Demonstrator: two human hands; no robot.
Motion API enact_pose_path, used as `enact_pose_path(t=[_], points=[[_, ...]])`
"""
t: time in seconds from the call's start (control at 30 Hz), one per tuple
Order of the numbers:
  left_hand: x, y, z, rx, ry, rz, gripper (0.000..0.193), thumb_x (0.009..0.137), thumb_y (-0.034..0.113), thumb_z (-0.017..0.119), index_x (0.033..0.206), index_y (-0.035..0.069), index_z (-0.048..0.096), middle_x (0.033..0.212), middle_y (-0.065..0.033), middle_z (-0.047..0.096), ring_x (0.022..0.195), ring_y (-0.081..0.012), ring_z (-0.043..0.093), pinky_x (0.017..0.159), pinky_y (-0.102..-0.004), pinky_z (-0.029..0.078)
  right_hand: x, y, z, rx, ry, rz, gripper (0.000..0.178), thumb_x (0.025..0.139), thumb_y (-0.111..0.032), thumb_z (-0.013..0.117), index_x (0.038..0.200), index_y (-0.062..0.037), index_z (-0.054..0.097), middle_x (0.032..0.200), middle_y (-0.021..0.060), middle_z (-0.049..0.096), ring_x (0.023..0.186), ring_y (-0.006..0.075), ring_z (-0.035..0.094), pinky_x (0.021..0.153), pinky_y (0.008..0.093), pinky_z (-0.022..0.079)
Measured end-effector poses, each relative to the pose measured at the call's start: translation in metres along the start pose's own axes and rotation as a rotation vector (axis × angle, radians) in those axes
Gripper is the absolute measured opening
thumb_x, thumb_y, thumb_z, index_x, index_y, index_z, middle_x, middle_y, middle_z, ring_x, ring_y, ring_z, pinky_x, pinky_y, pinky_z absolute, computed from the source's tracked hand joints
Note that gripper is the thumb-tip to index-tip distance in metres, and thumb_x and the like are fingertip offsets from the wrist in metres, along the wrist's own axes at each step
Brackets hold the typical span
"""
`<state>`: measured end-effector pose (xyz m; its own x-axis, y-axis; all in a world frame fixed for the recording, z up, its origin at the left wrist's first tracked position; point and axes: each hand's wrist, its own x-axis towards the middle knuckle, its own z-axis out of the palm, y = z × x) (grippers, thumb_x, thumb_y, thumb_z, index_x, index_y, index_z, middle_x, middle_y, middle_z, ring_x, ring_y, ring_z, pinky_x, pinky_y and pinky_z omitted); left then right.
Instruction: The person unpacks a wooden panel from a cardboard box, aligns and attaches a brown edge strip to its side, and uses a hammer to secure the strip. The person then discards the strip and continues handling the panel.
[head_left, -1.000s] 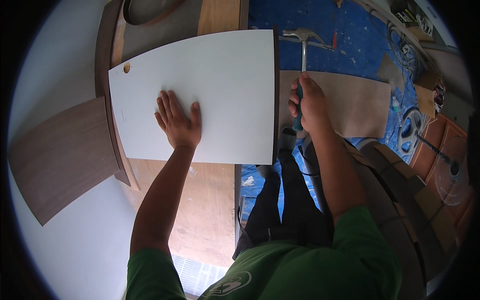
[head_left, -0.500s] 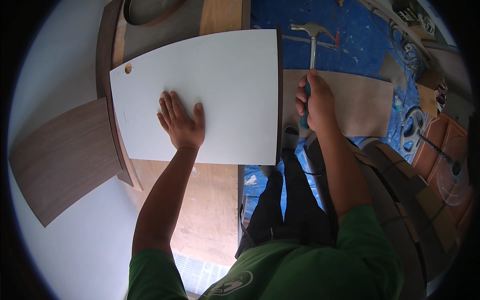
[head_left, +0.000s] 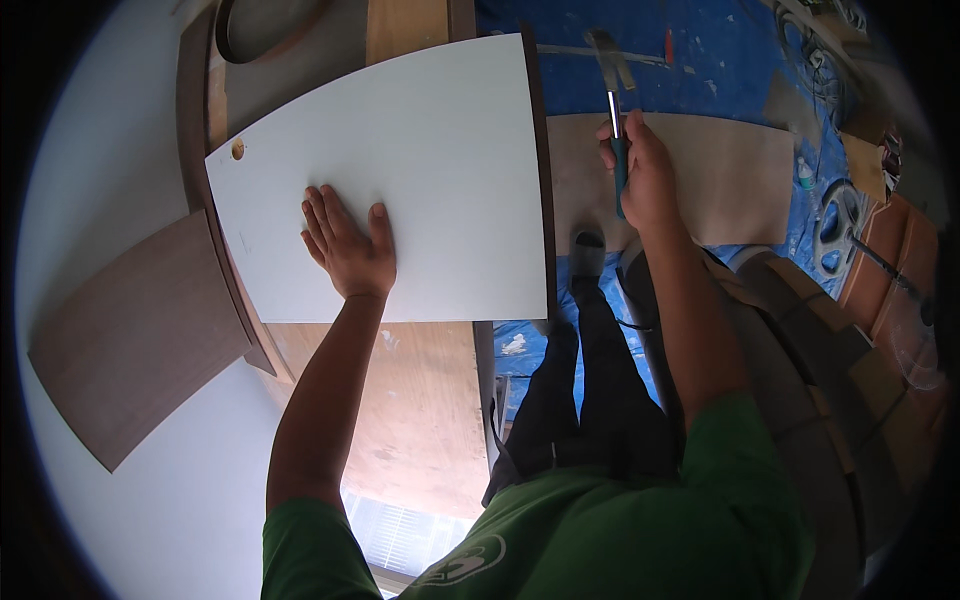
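Observation:
A claw hammer (head_left: 612, 92) with a steel shaft and a dark teal grip is held by my right hand (head_left: 648, 175), its fingers wrapped round the grip. Its head points away from me and is slightly blurred. Just left of it runs the dark brown edge strip (head_left: 537, 180) of a large white panel (head_left: 450, 200). My left hand (head_left: 352, 245) lies flat on that panel, fingers spread, with nothing in it. A round hole (head_left: 238, 149) shows near the panel's far left corner.
Under the white panel is a light wooden board (head_left: 400, 410). A brown curved-looking panel (head_left: 140, 340) stands at left by the wall. Blue sheeting (head_left: 700, 75) and a brown board (head_left: 720, 180) cover the floor at right. A fan (head_left: 918, 345) and wrapped rolls (head_left: 780, 350) lie right.
The hammer has turned in my right hand, its head now seen more end-on and a little further left. My left hand stays flat on the white panel. The whole view has shifted slightly.

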<state>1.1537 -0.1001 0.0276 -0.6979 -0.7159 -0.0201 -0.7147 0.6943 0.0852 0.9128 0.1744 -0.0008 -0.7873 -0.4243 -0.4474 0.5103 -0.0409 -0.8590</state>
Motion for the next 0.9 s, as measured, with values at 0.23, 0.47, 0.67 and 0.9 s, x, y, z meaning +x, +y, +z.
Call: enact_pose_path(t=[0.23, 0.47, 0.67, 0.9], points=[[0.000, 0.000, 0.002, -0.025, 0.004, 0.008, 0.082, 0.101, 0.055, 0.047, 0.159, 0.001, 0.025, 0.167, -0.0187, 0.022, 0.156, -0.0347, 0.015, 0.125, -0.0545, 0.007, 0.087, 0.022, 0.030, -0.231, -0.078, -0.085, 0.065, 0.106, -0.056, 0.033, 0.069, -0.0077, 0.055, 0.062, 0.0025, 0.046, 0.063, 0.0156, 0.040, 0.067, 0.0324, 0.034], [0.000, -0.002, 0.002, -0.053, 0.006, 0.038, 0.082, 0.102, 0.057, 0.042, 0.158, 0.000, 0.026, 0.166, -0.0209, 0.022, 0.156, -0.0370, 0.015, 0.124, -0.0566, 0.007, 0.191, 0.073, 0.057, -0.502, 0.128, -0.667, 0.055, 0.105, -0.047, 0.045, 0.087, -0.0005, 0.067, 0.074, 0.0197, 0.062, 0.075, 0.0285, 0.062, 0.071, 0.0428, 0.047], [0.000, -0.003, 0.004, -0.040, 0.012, 0.051, 0.081, 0.102, 0.056, 0.042, 0.158, 0.000, 0.025, 0.166, -0.0211, 0.022, 0.156, -0.0382, 0.015, 0.123, -0.0582, 0.008, 0.190, 0.064, 0.051, -0.485, 0.046, -0.598, 0.048, 0.107, -0.039, 0.043, 0.091, 0.0006, 0.064, 0.078, 0.0194, 0.061, 0.076, 0.0289, 0.060, 0.072, 0.0438, 0.047], [0.001, -0.005, 0.007, -0.012, 0.016, 0.077, 0.081, 0.103, 0.056, 0.039, 0.158, -0.001, 0.023, 0.166, -0.0224, 0.021, 0.155, -0.0395, 0.015, 0.123, -0.0589, 0.010, 0.113, 0.052, 0.047, -0.292, -0.168, -0.487, 0.053, 0.106, -0.043, 0.042, 0.091, 0.0031, 0.062, 0.075, 0.0218, 0.059, 0.075, 0.0309, 0.061, 0.073, 0.0461, 0.046]])
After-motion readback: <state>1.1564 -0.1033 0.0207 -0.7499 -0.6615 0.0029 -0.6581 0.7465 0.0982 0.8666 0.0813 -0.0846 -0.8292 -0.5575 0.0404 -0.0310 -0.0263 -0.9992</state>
